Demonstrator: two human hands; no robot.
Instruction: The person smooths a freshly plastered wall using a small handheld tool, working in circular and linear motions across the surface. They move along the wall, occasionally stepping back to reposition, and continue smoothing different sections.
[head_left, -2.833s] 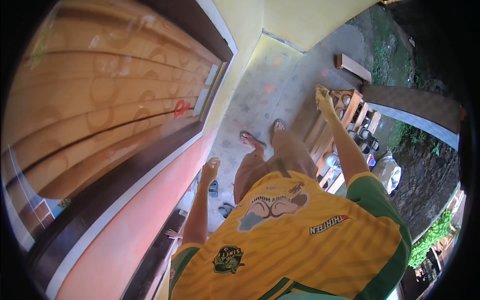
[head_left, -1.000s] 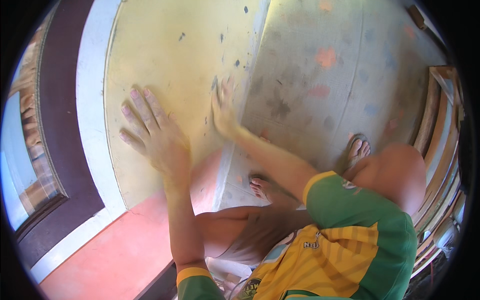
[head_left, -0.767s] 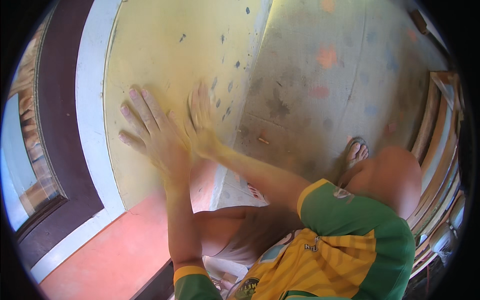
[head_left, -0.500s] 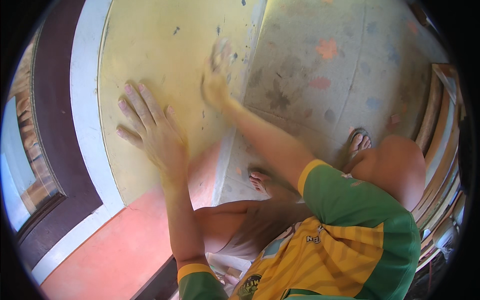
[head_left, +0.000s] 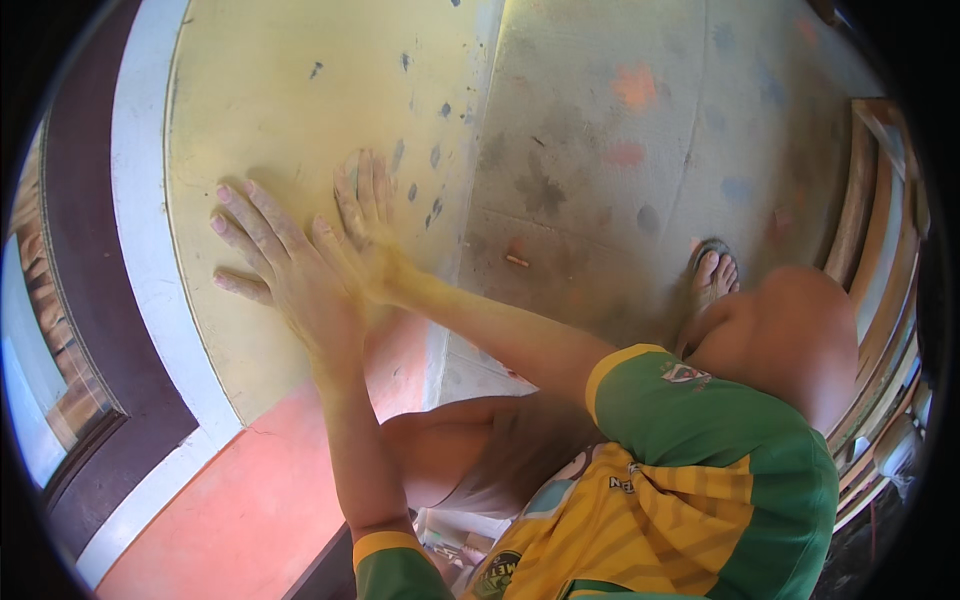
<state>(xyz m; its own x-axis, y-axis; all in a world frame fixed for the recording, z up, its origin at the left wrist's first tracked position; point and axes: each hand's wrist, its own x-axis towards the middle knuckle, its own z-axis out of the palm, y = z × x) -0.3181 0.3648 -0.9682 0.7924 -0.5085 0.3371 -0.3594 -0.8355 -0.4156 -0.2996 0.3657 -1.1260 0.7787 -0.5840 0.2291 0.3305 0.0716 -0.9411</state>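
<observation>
My left hand (head_left: 305, 285) lies flat against the yellow wall (head_left: 260, 90), fingers spread, with pale, dusty marks on its fingers. My right hand (head_left: 370, 215) is just beside it, fingers stretched out over the wall, its thumb side close to my left fingers and partly overlapped by them. Whether anything small is under my right fingers is too unclear to tell. Dark smudges dot the wall beside both hands, and its lower band (head_left: 205, 525) is painted pink.
A dark brown frame (head_left: 90, 180) with white trim (head_left: 140, 190) borders the wall at left. The grey concrete floor (head_left: 580, 230) has faded coloured prints. My sandalled foot (head_left: 716, 270) and bent knee are at right, beside a wooden rack (head_left: 860, 210).
Earlier I stood upright away from the wall; now I am down close to it. In the last half second my right hand moved down-left beside my left, its fingers straightening. My left stayed spread.
</observation>
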